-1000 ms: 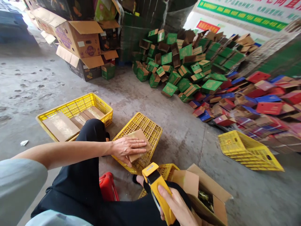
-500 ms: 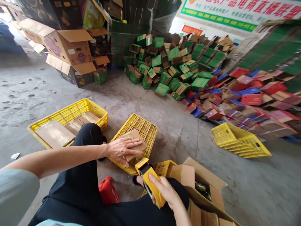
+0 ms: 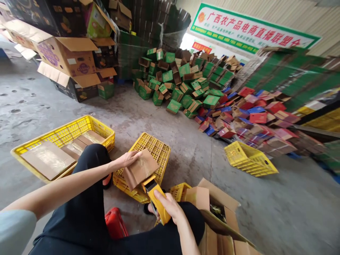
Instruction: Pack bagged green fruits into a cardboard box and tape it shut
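Note:
My left hand (image 3: 128,159) grips the far left edge of a small brown cardboard box (image 3: 145,163), with clear tape across its top. The box is tilted above an upturned yellow plastic crate (image 3: 160,152), whose grid bottom faces up. My right hand (image 3: 171,207) is wrapped round a yellow tape dispenser (image 3: 162,209). The dispenser's front end is close to the box's near right edge; whether they touch I cannot tell. Parts of my right fingers are hidden behind the dispenser.
On the left, a yellow crate (image 3: 20,152) holds several flat taped boxes (image 3: 49,159). An open carton (image 3: 198,198) stands at my right knee, and a red object (image 3: 115,223) lies between my legs. Another yellow crate (image 3: 248,159) sits farther right. Green boxes (image 3: 174,106) are heaped behind.
My left hand has gone from lying flat on the box to holding its far edge, and the box is now tilted up. The dispenser stays in my right hand. The view has shifted right.

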{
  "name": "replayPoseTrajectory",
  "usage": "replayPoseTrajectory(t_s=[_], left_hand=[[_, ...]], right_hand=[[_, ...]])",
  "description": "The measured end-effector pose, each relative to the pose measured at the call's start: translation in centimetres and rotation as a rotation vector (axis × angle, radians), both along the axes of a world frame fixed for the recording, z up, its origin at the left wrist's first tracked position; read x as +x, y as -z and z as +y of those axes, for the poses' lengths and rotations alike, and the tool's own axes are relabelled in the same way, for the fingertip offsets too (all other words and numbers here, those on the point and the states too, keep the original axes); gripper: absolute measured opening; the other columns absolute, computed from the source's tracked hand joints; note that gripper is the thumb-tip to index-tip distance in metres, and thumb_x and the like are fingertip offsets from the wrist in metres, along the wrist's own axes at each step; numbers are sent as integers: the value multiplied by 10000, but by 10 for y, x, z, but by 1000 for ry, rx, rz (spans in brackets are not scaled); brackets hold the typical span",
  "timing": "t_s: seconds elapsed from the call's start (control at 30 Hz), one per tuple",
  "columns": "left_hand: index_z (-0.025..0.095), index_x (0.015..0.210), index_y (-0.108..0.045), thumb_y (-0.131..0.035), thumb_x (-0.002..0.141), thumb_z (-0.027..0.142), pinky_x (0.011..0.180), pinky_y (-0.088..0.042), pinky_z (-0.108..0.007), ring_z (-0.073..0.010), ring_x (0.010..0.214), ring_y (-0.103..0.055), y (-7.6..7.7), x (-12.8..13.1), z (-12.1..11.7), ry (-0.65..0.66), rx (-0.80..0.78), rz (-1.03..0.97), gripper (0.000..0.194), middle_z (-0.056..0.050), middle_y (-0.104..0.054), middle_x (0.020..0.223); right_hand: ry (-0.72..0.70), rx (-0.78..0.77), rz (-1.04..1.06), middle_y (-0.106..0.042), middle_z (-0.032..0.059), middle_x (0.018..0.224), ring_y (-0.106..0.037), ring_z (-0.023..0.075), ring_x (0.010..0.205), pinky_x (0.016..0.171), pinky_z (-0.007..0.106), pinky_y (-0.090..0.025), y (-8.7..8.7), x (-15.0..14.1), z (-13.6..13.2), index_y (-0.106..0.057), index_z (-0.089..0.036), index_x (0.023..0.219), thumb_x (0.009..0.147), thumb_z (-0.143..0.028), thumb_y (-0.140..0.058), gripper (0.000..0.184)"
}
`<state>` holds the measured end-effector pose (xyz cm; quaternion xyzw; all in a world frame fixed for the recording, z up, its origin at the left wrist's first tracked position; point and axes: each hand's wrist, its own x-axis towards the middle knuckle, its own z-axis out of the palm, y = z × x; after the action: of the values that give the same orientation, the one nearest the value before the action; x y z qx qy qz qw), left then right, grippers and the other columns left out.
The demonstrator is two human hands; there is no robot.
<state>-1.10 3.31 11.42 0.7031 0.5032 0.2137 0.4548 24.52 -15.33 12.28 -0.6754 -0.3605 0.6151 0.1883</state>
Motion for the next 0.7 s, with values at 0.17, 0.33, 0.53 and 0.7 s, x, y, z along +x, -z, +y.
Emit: replayPoseTrajectory(t_s=[0.17,0.33,0.53,0.7], left_hand=[[164,1148,-793,-530,890,794,1011,-545,-353,-368,1204,-720,-3,-16,2,-126,-228,-144,730,-110,-818,1139],[133,1197,-786,-524,873,869,1000,-579,-409,-374,1172,-732,8,-29,-13,-175,-385,-394,847,-135,-813,1162],[115,1304,-720,-348,952,873,990,-604,-432,-341,1080,-773,65,-18,-31,-181,-634,-694,915,-144,-813,1147],[100,1357,-696,-346,1005,799,1160,-489,-442,-361,1312,-663,97,-23,-15,-226,-447,-569,857,-157,-744,1342]], right_hand=[[4,64,-44,-667,44,528,-639,170,453,458,256,-546,-10,-17,6,-645,-180,763,867,-766,-662,595],[-71,47,-131,-668,22,525,-633,161,449,473,244,-533,-38,-18,20,-638,-196,766,870,-760,-657,574],[-164,-31,-257,-659,20,506,-645,184,444,444,246,-514,-60,-23,45,-673,-202,788,893,-670,-676,480],[-149,-18,-210,-650,21,515,-627,178,439,433,248,-508,-38,-35,70,-688,-185,831,944,-631,-638,463]])
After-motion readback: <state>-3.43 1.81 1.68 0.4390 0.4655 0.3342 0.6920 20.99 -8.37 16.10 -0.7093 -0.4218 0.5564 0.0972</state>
